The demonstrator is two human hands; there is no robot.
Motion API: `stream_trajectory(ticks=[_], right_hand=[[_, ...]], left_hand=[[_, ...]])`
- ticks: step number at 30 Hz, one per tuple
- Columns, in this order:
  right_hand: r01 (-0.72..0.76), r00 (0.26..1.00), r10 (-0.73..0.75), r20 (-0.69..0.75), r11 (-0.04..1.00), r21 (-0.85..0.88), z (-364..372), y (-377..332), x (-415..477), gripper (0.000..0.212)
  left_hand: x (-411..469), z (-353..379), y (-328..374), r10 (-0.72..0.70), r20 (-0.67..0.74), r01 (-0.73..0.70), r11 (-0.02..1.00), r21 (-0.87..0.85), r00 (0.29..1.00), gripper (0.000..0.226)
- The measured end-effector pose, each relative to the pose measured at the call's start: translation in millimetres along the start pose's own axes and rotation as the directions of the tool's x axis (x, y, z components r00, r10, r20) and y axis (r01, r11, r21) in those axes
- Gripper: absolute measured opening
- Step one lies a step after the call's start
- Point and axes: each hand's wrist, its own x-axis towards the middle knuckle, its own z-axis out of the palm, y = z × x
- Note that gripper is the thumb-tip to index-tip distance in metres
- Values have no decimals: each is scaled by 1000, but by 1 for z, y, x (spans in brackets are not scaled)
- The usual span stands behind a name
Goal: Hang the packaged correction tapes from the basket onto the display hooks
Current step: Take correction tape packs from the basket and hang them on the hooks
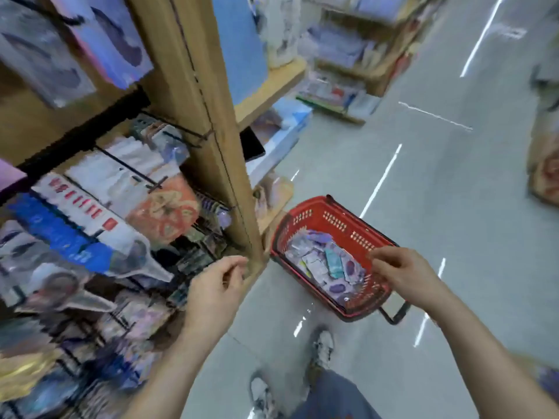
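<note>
A tall wooden post (211, 131) stands right before me. Left of it hang blurred packs: an orange packet (166, 210), a white pack (87, 204) with red marks just beside it, and a blue pack (54, 234) lower left. Right of the post a big blue sheet (239, 46) stands on a wooden shelf (272, 83). The grey floor (453, 207) carries white streaks of light. Below me are my pale shoes (323, 346) and my blue jeans (332, 394). The far shelves (363, 55) across the aisle are too blurred to read.
</note>
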Motion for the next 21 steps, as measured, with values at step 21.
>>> stream_trajectory(ticks=[21], right_hand=[[-402, 895, 437, -91, 877, 262, 43, 301, 229, 29]], left_hand=[[152, 415, -70, -198, 578, 12, 951, 309, 792, 25]])
